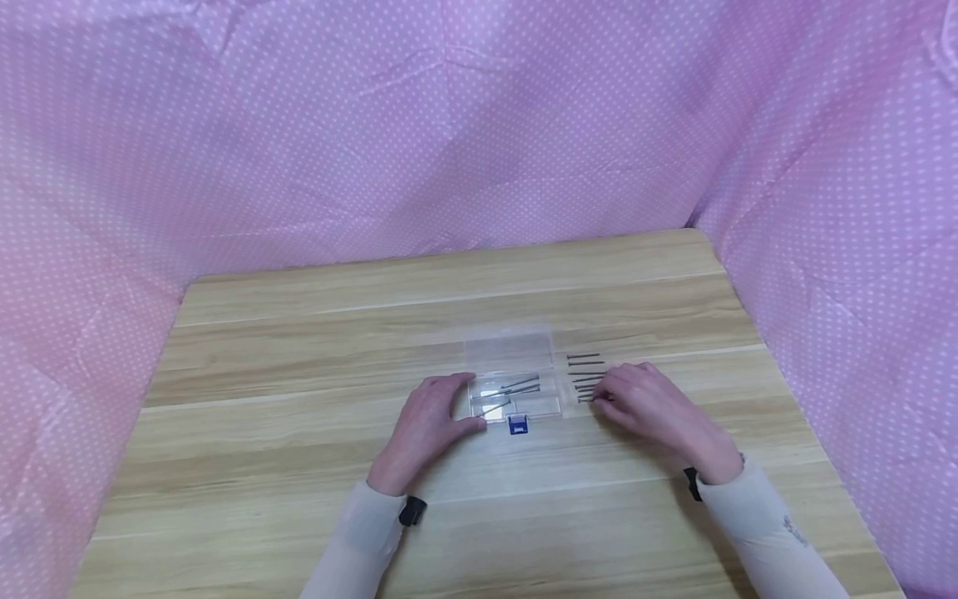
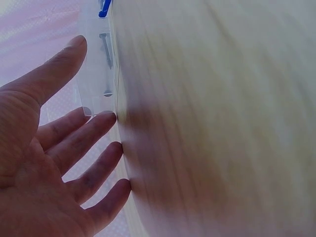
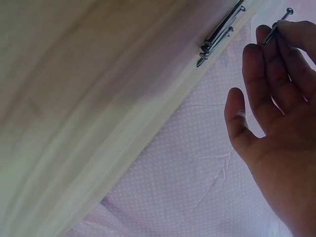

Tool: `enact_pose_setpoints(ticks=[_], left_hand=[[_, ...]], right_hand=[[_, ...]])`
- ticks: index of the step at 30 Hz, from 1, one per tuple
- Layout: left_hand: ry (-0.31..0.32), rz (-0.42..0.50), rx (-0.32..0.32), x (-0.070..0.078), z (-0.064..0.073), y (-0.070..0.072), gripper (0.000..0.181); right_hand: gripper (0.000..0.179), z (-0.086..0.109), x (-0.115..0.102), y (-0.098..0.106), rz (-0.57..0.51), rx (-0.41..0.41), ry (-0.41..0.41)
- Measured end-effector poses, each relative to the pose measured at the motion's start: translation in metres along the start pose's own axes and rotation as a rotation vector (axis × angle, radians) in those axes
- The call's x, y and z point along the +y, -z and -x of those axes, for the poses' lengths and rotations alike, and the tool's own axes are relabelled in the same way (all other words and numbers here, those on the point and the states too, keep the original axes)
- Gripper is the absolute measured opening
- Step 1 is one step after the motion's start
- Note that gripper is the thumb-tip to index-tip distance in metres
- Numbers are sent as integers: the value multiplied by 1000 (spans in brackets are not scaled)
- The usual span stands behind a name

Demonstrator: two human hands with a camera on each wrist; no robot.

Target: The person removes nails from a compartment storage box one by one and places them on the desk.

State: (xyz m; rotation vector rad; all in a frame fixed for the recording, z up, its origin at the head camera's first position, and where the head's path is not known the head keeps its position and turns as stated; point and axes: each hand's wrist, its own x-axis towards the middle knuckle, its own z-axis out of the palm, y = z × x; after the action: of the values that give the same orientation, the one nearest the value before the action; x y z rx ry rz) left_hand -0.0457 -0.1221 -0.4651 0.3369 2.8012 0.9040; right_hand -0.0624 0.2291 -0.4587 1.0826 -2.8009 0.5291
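Observation:
A clear plastic box point(image 1: 537, 407) lies on the table with its lid point(image 1: 509, 353) folded back and a blue latch point(image 1: 518, 425) at its front. Several nails point(image 1: 521, 388) lie inside it. My left hand point(image 1: 432, 423) holds the box's left end, thumb at the front corner and fingers toward the back; the left wrist view shows the thumb by the box wall. To the right of the box, my right hand point(image 1: 649, 408) pinches a nail point(image 3: 277, 27) between thumb and fingertips. Beside that hand, several loose nails point(image 1: 584, 363) lie in a rough column, partly covered by it.
The wood-grain table point(image 1: 299, 358) extends around the box on all sides. A pink dotted cloth point(image 1: 337, 150) hangs behind it and along both sides. Each wrist wears a dark strap point(image 1: 412, 511).

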Motion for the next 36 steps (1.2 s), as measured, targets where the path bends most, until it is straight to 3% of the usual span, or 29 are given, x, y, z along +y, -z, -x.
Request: enact_pose_setpoints(ticks=[36], left_hand=[[5,-5,-6,-1,0,1,74]], right_hand=[[7,-4,10,-8,58,-81,-17]])
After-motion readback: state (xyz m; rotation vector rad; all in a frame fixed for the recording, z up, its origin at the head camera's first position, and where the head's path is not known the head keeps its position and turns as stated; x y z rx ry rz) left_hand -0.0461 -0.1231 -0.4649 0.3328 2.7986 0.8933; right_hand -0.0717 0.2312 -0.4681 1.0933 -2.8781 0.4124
